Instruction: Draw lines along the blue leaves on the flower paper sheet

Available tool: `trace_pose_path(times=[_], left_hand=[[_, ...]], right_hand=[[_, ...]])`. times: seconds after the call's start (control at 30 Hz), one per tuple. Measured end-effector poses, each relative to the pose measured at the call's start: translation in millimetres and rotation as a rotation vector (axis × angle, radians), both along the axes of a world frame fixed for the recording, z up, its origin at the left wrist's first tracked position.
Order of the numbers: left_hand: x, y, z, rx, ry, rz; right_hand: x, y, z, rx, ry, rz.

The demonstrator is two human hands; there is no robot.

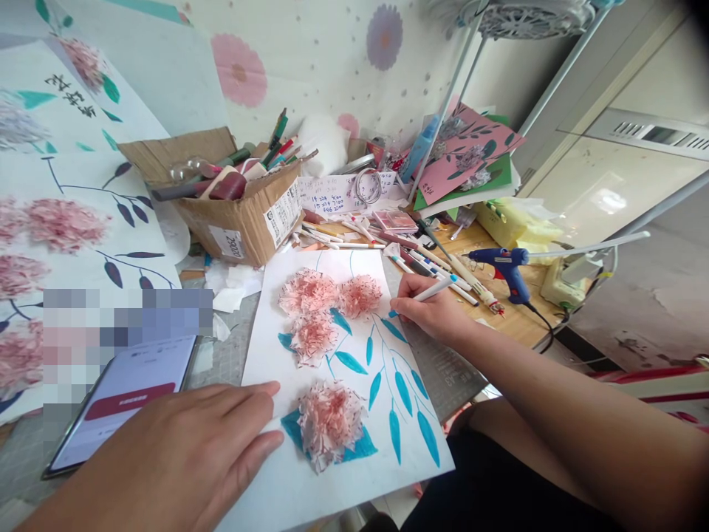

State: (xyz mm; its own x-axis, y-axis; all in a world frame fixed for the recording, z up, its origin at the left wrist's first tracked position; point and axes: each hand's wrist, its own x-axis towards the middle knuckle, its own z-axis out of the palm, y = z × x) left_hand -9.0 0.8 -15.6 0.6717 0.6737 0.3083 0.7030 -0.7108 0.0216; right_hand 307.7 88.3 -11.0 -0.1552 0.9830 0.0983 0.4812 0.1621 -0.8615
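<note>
A white sheet of paper [277, 488] lies tilted in front of me, with blue leaves and stems drawn on it. Several pink ruffled flowers [332, 421] stand up from its surface. My right hand [429, 307] grips a white marker with a blue end [437, 288]; its tip is by a blue leaf at the sheet's right edge. My left hand [221, 436] rests with fingers stretched out on the sheet's left edge and holds nothing. A phone [133, 391] with its screen lit lies beside that hand, partly covered by it and by a blurred patch.
A cardboard box [238, 222] full of pens and tools stands behind the sheet. Loose markers [421, 262] are scattered at the back right, near a blue glue gun [507, 270] with a cord. Other flower pictures [83, 222] stand at left. A cutting mat [448, 369] lies underneath.
</note>
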Motion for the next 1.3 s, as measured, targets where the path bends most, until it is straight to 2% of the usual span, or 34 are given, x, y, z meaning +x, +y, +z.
trace_pose_path(times=[0.17, 0.33, 0.43, 0.67, 1.0, 1.07, 1.17, 1.3], left_hand=[[5, -7, 7.3, -0.128, 0.05, 0.108], [5, -9, 8.0, -0.118, 0.075, 0.123], [0, -7, 4.8, -0.121, 0.058, 0.07], [-2, -2, -0.6, -0.092, 0.04, 0.023], [-1, -4, 2.6, -0.152, 0.023, 0.065], [1, -3, 5.5, -0.185, 0.021, 0.094], [3, -1, 12.3, -0.272, 0.027, 0.091], [5, 4, 21.8, -0.37, 0.034, 0.129]], right_hand=[[2, -4, 4.6, -0.11, 0.029, 0.016], [7, -4, 4.0, -0.162, 0.059, 0.051], [11, -3, 1.1, -0.156, 0.084, 0.05], [6, -2, -3.3, -0.085, 0.152, -0.055], [0, -2, -2.3, -0.026, 0.047, -0.047], [1, -3, -5.0, -0.057, 0.144, -0.1], [6, -4, -5.4, -0.025, 0.4, -0.206], [16, -12, 6.7, 0.067, 0.565, -0.291]])
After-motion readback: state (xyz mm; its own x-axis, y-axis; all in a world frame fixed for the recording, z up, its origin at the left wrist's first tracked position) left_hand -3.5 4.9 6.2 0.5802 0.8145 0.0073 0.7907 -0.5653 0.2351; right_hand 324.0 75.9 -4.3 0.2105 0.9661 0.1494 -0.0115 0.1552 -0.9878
